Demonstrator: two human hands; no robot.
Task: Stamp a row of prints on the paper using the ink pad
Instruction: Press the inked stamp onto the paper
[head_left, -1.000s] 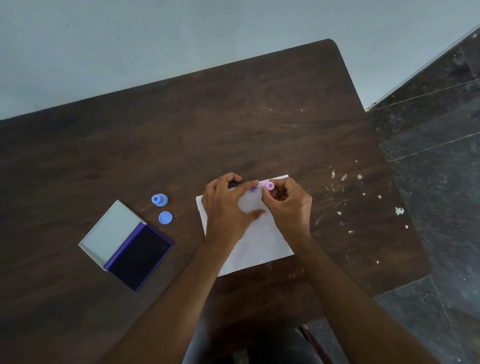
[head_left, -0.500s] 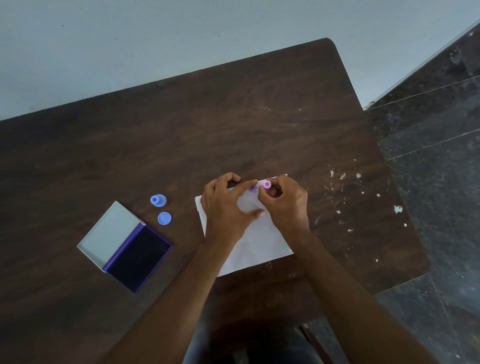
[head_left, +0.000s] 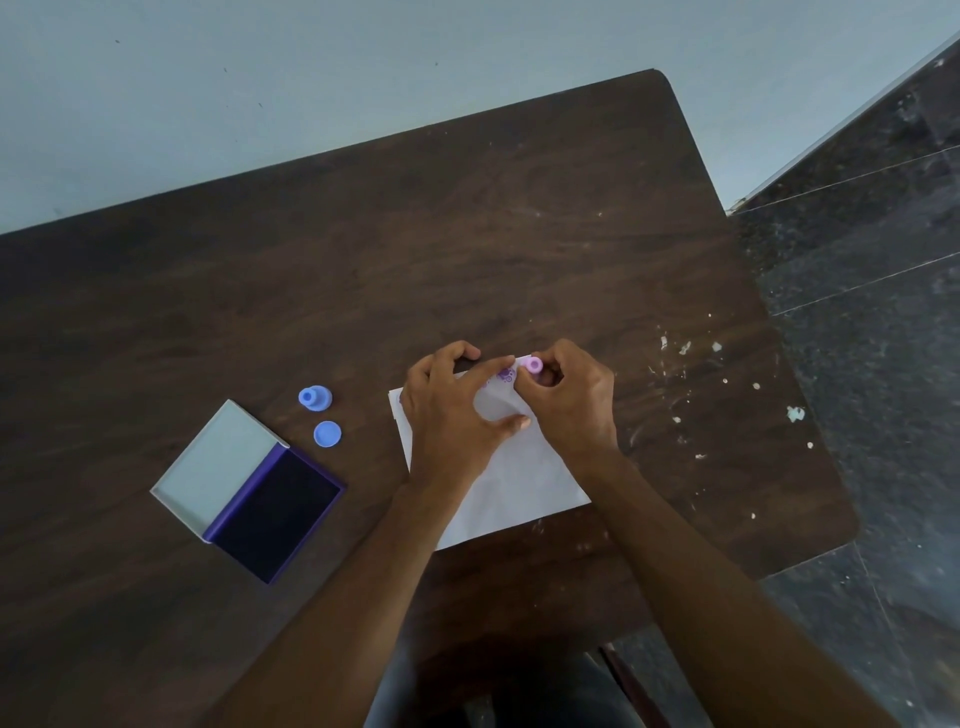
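Note:
A white sheet of paper (head_left: 511, 483) lies on the dark wooden table (head_left: 363, 249). My right hand (head_left: 569, 402) pinches a small pink stamp (head_left: 532, 365) upright on the paper's far right corner. Just left of the stamp, purple prints (head_left: 504, 375) show along the far edge. My left hand (head_left: 457, 410) rests spread on the paper, fingers and thumb apart, pressing it flat. The open ink pad (head_left: 275, 512), dark purple with a pale lid folded out to its left, sits on the table to the left of the paper.
A blue stamp (head_left: 315, 398) and a round blue cap (head_left: 327, 434) lie between the ink pad and the paper. White paint flecks (head_left: 685, 348) mark the table's right part. The table's right edge drops to a dark tiled floor (head_left: 872, 291).
Both hands and the stamp stay at the paper's far edge; the stamp has barely shifted. The small differences look like head movement.

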